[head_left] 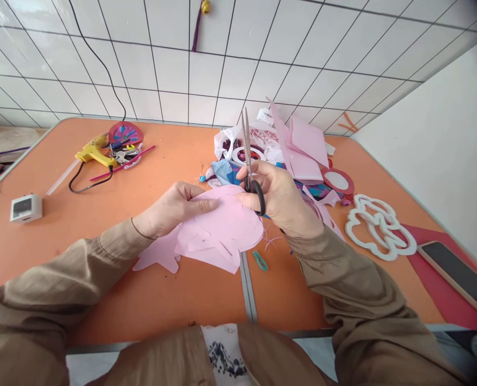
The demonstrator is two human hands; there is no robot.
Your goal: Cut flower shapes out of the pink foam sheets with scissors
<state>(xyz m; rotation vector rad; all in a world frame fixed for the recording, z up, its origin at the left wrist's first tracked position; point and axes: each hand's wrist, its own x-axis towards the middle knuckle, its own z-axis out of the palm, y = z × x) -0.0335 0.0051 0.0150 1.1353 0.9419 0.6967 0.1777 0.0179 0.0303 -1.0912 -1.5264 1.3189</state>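
Observation:
My left hand (181,206) pinches the upper left edge of a pink sheet (222,225), thumb on top. The sheet has a rounded outline on its upper right and cut lines across its lower part. In my right hand (281,195) are black-handled scissors (247,150), blades pointing up and away from the sheet. Thumb and fingers of that hand also touch the sheet's upper right edge. A pink cut-out piece (158,253) lies on the orange table below my left wrist.
A yellow glue gun (96,151) and a small white box (26,208) are on the left. Behind my right hand are folded pink sheets (305,150) and a plastic bag (227,140). White cloud-shaped frames (377,228) and a phone (459,276) lie at right.

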